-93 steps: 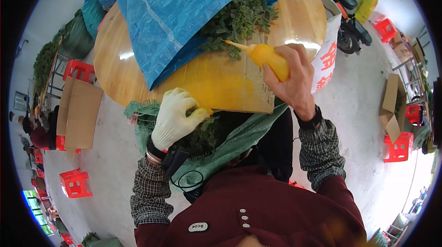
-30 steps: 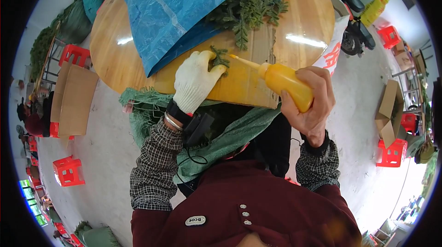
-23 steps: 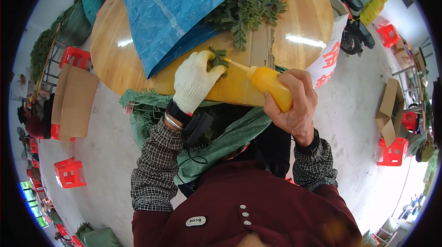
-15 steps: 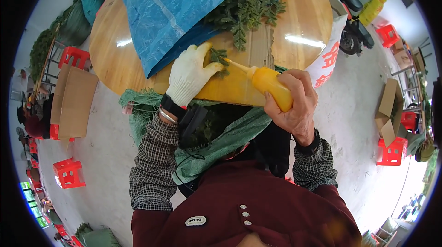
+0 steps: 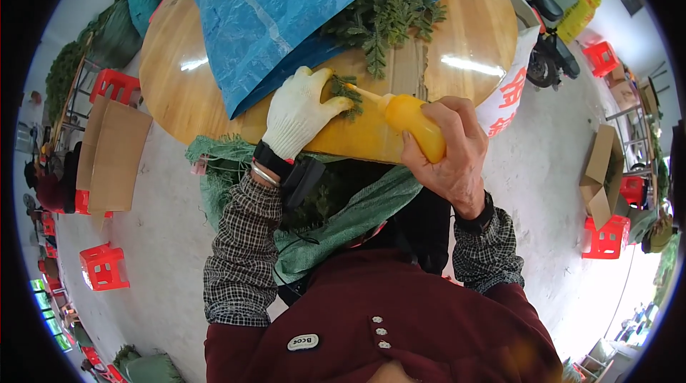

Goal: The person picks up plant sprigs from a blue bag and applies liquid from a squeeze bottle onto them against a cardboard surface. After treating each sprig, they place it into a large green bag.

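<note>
A round wooden table (image 5: pixel 175 79) carries a blue plastic sheet (image 5: pixel 279 8), with a green woven sack (image 5: pixel 350 222) hanging open below its near edge. A yellow-stained cardboard piece (image 5: pixel 368 138) lies partly under the sheet, a clump of green foliage (image 5: pixel 389 18) at its far side. Over the cardboard work 2 hands: the bare right hand (image 5: pixel 455 151) wraps around a yellow squeeze bottle (image 5: pixel 414 124) — nozzle at the sprig, contact unclear — and the gloved left hand (image 5: pixel 296 111) holds that small green sprig (image 5: pixel 351 103) between thumb and forefinger.
</note>
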{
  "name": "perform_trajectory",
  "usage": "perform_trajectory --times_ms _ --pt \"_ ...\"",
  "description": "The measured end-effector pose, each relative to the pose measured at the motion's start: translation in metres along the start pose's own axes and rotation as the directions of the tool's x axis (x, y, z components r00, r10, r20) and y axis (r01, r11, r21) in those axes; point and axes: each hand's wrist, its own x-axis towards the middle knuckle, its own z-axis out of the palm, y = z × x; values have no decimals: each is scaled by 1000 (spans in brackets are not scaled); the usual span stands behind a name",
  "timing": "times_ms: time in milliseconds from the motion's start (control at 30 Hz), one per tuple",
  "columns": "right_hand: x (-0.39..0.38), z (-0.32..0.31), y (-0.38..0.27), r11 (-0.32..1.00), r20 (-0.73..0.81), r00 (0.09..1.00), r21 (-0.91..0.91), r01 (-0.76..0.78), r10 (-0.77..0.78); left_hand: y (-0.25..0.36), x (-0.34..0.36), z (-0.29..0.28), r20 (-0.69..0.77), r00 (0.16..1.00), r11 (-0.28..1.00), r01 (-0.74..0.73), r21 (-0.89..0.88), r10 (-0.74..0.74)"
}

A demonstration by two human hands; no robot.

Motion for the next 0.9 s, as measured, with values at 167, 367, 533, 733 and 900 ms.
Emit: perform_trajectory --times_ms 167,367,533,733,900 --pt "-8 -8 -4 1000 -6 1000 -6 -9 9 -1 -1 1 6 1000 1000 5 9 -5" --pt "-14 -15 -6 999 -14 999 0 -32 32 -4 2 0 6 1000 1000 -7 9 7" --pt "-23 -15 -5 1000 -35 999 -4 -31 31 -1 1 1 -10 1000 1000 1 24 0" --pt "-31 -17 -4 999 -39 998 1 -49 49 6 -2 -4 71 997 997 -22 75 17" --pt "-31 -22 -3 999 -45 998 7 -52 52 5 5 2 87 994 994 -78 73 71"
